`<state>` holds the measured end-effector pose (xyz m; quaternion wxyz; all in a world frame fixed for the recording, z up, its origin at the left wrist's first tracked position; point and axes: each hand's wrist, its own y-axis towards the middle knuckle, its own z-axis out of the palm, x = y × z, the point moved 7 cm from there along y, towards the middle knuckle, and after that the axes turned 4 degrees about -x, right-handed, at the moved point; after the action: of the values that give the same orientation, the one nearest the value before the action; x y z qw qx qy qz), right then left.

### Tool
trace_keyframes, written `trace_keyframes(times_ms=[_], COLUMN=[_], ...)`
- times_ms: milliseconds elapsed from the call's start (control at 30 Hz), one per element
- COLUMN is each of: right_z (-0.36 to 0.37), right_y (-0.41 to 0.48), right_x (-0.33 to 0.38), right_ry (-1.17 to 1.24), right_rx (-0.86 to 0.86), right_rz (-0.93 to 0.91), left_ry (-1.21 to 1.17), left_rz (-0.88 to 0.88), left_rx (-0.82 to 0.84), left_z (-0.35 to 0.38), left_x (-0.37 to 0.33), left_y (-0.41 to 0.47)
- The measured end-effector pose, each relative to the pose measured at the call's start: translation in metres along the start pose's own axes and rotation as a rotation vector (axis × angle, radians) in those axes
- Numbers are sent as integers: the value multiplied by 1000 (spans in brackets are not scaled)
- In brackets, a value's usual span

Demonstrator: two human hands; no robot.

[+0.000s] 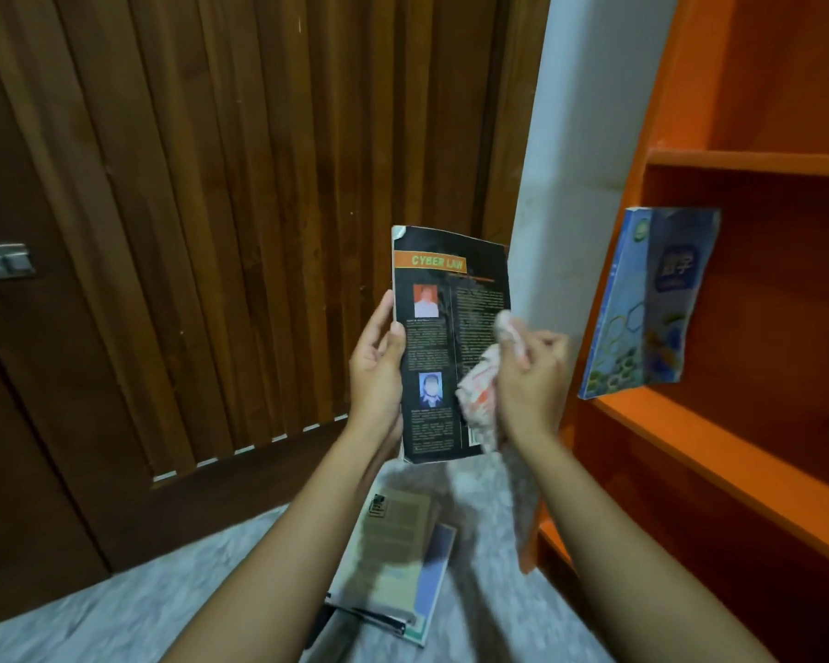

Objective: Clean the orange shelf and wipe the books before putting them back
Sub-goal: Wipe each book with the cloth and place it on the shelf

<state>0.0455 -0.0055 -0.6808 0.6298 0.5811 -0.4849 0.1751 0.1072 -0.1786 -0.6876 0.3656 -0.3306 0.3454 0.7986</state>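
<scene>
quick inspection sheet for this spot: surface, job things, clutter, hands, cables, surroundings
surface: grey speckled floor, partly in shadow
job's things: orange shelf with one blue book standing tilted on a board; black book held upright; patterned cloth against its cover; more books stacked on the floor
clutter: nothing seen
hands: left hand grips the black book's left edge; right hand grips the cloth
cables: nothing seen
surroundings: wooden door on the left; white wall beside the shelf

orange shelf (747,160) cut by right edge | floor books (393,543) blurred
</scene>
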Motion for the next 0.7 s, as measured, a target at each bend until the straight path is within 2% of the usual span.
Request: trace_keyframes(times_ms=[67,133,167,267,300,400,467,500,567,700], right_z=[19,25,20,2,3,22,30,30,22,0], right_y=[-37,-58,-52,-27,-29,-64,-89,-93,-81,-40], right_x=[29,30,20,-31,-34,1,10,6,-10,-34], right_ry=[101,51,29,2,18,132,99,75,41,54], right_rx=[120,169,135,8,5,162,286,301,250,66], right_rz=[-251,-420,-378,24,40,-272,-467,-507,-464,-126], left_ry=[-25,-59,-86,-136,-144,-168,-162,-167,-180,-146], left_rz=[-23,-52,-64,-80,-80,-63,-74,-81,-85,-124], left_rx=[-45,-97,-120,-139,-143,-185,-208,-209,-180,-66], left_z=[0,-7,-12,-22,-21,-16,-15,-17,-22,-29], left_x=[5,8,7,2,2,6,8,8,6,1], left_y=[1,2,2,3,3,7,9,10,11,11])
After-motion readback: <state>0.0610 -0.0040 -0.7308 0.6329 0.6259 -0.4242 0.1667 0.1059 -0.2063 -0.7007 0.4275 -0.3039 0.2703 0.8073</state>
